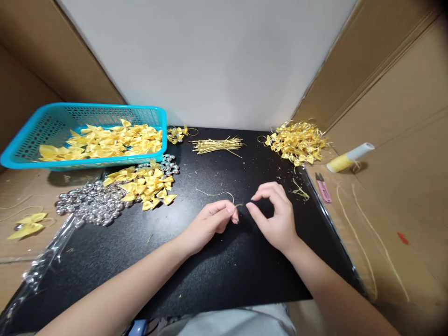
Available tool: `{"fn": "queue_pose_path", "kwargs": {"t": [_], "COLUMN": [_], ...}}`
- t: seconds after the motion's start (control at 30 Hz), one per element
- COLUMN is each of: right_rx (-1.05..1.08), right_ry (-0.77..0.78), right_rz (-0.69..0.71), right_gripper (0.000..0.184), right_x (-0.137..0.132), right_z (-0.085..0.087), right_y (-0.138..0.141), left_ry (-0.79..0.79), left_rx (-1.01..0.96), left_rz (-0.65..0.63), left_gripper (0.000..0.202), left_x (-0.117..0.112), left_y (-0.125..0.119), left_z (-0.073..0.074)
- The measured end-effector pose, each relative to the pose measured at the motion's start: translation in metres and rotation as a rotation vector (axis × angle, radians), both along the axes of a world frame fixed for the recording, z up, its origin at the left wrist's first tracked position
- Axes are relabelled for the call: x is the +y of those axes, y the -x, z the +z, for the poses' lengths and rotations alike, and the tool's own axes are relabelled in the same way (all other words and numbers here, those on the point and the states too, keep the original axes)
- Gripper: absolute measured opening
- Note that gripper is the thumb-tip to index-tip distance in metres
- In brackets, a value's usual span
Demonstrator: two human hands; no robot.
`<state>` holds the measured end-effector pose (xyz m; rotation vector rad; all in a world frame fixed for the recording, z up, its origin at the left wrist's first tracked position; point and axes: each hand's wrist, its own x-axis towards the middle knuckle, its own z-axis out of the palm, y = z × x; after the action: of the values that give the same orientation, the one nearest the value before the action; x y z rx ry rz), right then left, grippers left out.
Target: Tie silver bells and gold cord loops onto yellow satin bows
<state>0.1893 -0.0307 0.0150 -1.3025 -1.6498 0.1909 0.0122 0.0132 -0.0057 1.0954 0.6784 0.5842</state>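
Between the thumb and fingers of my left hand (219, 217) a thin gold cord (217, 193) is pinched. Its long end curves away to the left over the black tabletop, and a short frayed end sticks out to the right. My right hand (275, 214) is just to the right of that end, thumb and index finger apart, with nothing visible between them. Beyond both hands lies a bundle of cut gold cords (217, 145). To the left, yellow ribbon bows (149, 184) rest beside and partly over a heap of silver beads (93, 203).
A turquoise basket (164, 126) with more bows stands back left. Finished-looking bow loops (297, 142) are piled back right. Pink thread snips (322, 187), a white-and-yellow tube (350, 157) and long cords (360, 242) lie on cardboard at the right. Cord scraps (300, 190) litter the black table (224, 275).
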Motion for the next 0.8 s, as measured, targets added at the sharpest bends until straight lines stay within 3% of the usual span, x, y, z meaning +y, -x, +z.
{"fn": "queue_pose_path", "kwargs": {"t": [0.2, 0.43, 0.57, 0.8], "right_rx": [0.044, 0.086, 0.077, 0.112], "right_ry": [0.015, 0.069, 0.176, 0.194], "right_rz": [0.044, 0.078, 0.126, 0.108], "right_gripper": [0.011, 0.015, 0.027, 0.039], "right_x": [-0.006, -0.009, -0.011, -0.022], "right_z": [-0.002, -0.007, -0.012, -0.024], "right_y": [0.014, 0.019, 0.023, 0.036], "left_ry": [0.092, -0.04, -0.139, -0.07], "left_rx": [-0.121, -0.102, -0.076, -0.12], "left_rz": [0.059, 0.088, 0.105, 0.23], "left_gripper": [0.033, 0.031, 0.03, 0.029], "left_x": [-0.001, 0.0, 0.001, -0.002], "left_y": [-0.001, 0.001, 0.002, -0.002], "left_z": [-0.004, -0.004, -0.002, -0.007]}}
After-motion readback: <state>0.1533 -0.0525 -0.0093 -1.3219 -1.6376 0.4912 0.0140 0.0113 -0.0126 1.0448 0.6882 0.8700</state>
